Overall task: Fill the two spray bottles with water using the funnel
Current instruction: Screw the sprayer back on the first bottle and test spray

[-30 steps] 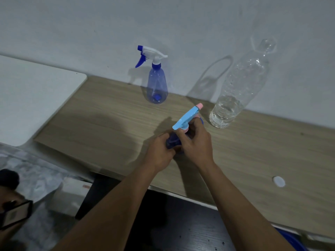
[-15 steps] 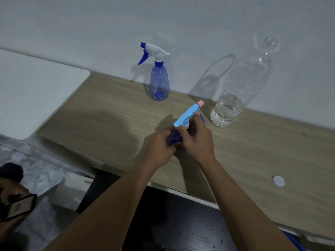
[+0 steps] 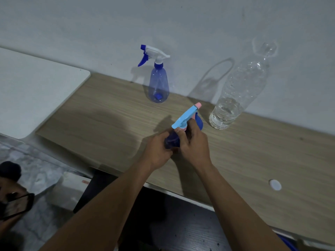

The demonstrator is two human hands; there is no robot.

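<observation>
Over the wooden table [image 3: 108, 124] I hold a dark blue spray bottle [image 3: 172, 140] with a light blue and pink spray head [image 3: 184, 116]. My left hand [image 3: 157, 153] grips the bottle's body. My right hand [image 3: 194, 142] is closed around its neck, just under the spray head. A blue rounded thing [image 3: 199, 122] shows behind my right hand; I cannot tell whether it is the funnel. A second, translucent blue spray bottle [image 3: 158, 87] with a white and blue head stands upright near the wall. A large clear water bottle [image 3: 235, 95], water only in its lower part, stands at the right.
A white bottle cap [image 3: 275, 184] lies on the table at the right front. A white board [image 3: 27, 91] adjoins the table's left end. At the lower left another person's hand holds a phone [image 3: 16, 205]. The wall runs right behind the bottles.
Both hands stay on the dark blue bottle near the same spot. The view has shifted slightly. The spray head seems turned a little.
</observation>
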